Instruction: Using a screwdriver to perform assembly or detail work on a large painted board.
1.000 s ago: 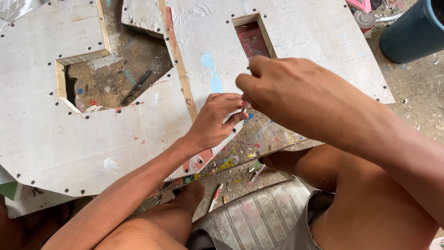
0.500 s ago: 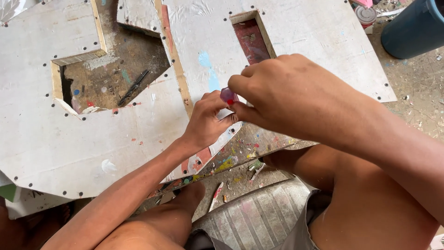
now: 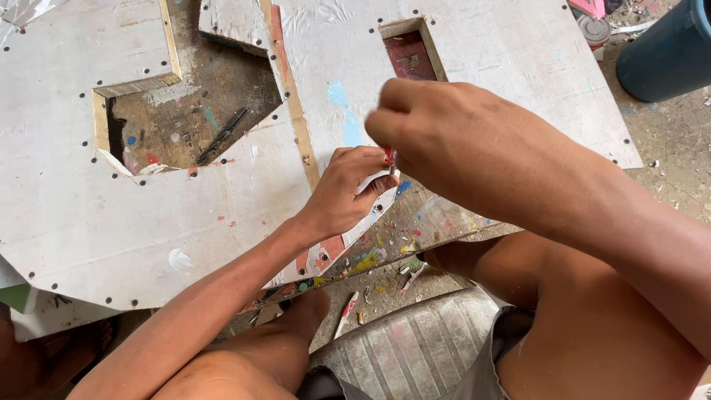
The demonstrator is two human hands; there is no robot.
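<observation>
1. Over the near edge of the large white sheet-metal panel with dark rivets along its borders, both hands meet just above a paint-splattered strip of the panel.
2. The left hand reaches in from the lower left, forearm stretched diagonally upward, wrist bent, fingers curled shut around a small object at their tips.
3. The right hand comes in from the right, its forearm crossing the frame in front of the knee; its knuckles face the camera and its fingers are pinched closed.
4. Between the two sets of fingertips sits a small dark, thin tool with a red tip; both hands touch it, and what kind of tool it is cannot be told.
5. The panel has an angular cut-out at upper left showing stained ground, with a thin dark stick lying inside it.
6. A narrow rectangular opening with a reddish inside lies just above the right hand.
7. A blue plastic bucket stands on the ground at the upper right, well apart from the hands.
8. A worn striped seat lies under the person's bare legs.
</observation>
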